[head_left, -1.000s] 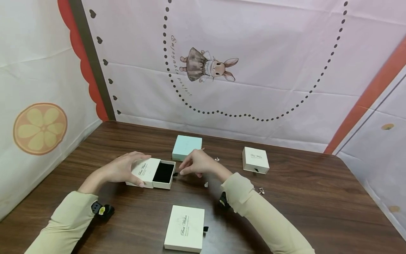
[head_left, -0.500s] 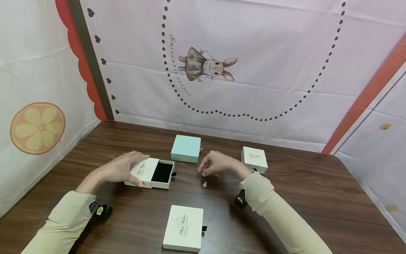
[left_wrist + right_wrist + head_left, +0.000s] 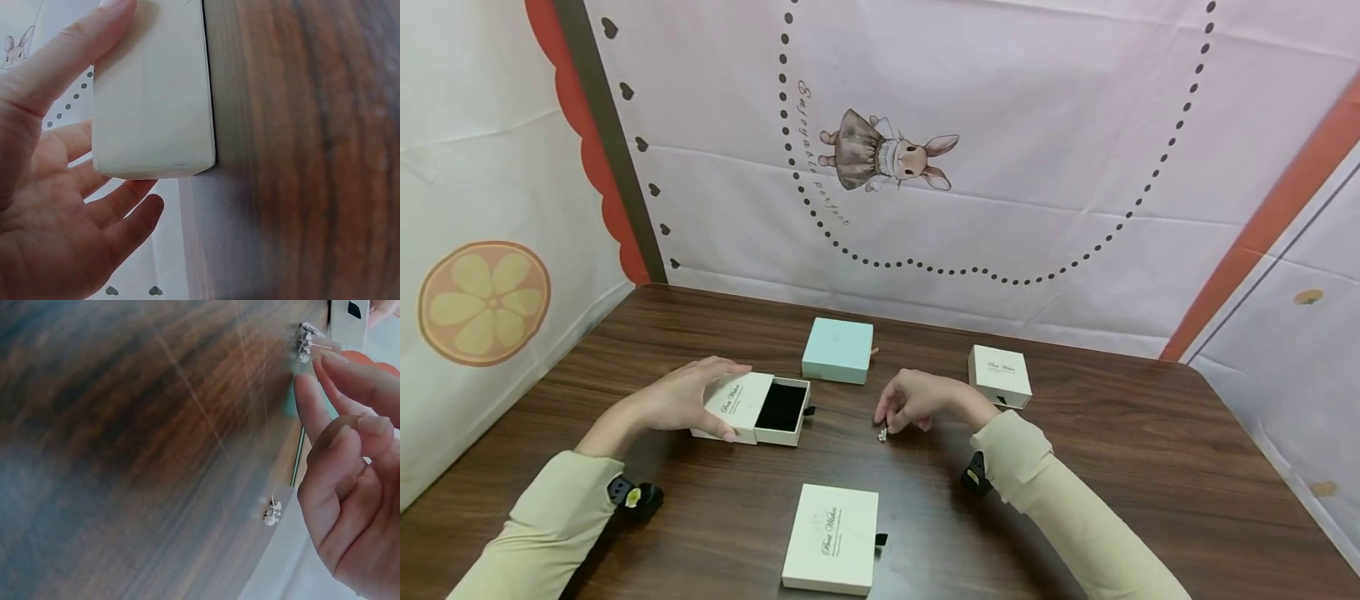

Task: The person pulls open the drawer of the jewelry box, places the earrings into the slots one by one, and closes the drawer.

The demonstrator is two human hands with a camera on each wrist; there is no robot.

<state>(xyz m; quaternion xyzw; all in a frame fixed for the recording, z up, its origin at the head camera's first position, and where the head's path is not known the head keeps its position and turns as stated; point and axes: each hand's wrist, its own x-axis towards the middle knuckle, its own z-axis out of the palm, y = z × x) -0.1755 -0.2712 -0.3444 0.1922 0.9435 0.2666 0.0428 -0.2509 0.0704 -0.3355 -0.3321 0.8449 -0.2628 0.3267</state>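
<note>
My left hand (image 3: 688, 400) grips the cream sleeve of a drawer box (image 3: 737, 402); thumb and fingers lie on opposite sides of the box (image 3: 150, 94), as the left hand (image 3: 50, 206) shows in its wrist view. The drawer (image 3: 782, 407) is pulled out to the right and its black lining is bare. My right hand (image 3: 889, 421) reaches down with loosely bent fingers to a small sparkly earring (image 3: 883, 434) on the table. In the right wrist view the fingertips (image 3: 325, 362) are just short of that earring (image 3: 306, 340), and a second earring (image 3: 272, 514) lies nearby.
A teal box (image 3: 837, 350) sits behind the hands, a small cream box (image 3: 998, 377) at the right and a flat cream box (image 3: 831, 539) near the front edge. The brown wooden table (image 3: 1112, 467) is walled by printed cloth.
My right hand left the drawer's pull tab, swung right, then came down to the earring on the table. The left hand and the box have stayed put.
</note>
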